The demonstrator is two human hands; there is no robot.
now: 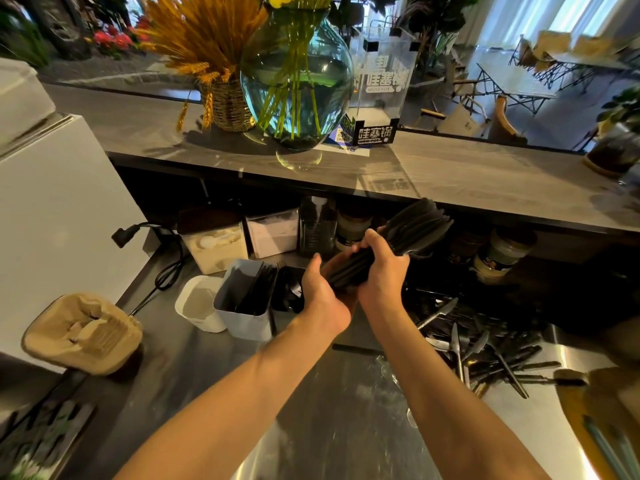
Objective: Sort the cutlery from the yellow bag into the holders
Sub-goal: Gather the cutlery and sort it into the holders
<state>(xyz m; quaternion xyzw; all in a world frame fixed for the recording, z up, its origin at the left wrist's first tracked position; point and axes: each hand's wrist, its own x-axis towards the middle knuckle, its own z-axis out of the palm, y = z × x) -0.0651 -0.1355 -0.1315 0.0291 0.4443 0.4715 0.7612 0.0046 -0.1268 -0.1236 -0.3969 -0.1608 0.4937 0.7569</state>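
Note:
Both my hands hold a thick bundle of black spoons [412, 230] above the steel counter, bowls fanned out up and to the right. My right hand [381, 271] grips the handles from above. My left hand [323, 299] cups the handle ends from below. Just left of my hands stand three holders: a white one [197, 303] that looks empty, a grey one [242, 299] with black cutlery in it, and a dark one [287, 289] partly hidden behind my left hand. A loose pile of black cutlery [485, 344] lies on the counter to the right. The yellow bag [595, 420] shows at the lower right edge.
A raised grey shelf [450, 174] carries a glass vase [298, 81] and a woven basket of wheat. Under it stand containers [214, 237] and jars [498, 251]. A cardboard cup carrier [83, 334] sits at the left, beside a white appliance and a black power cable [166, 268].

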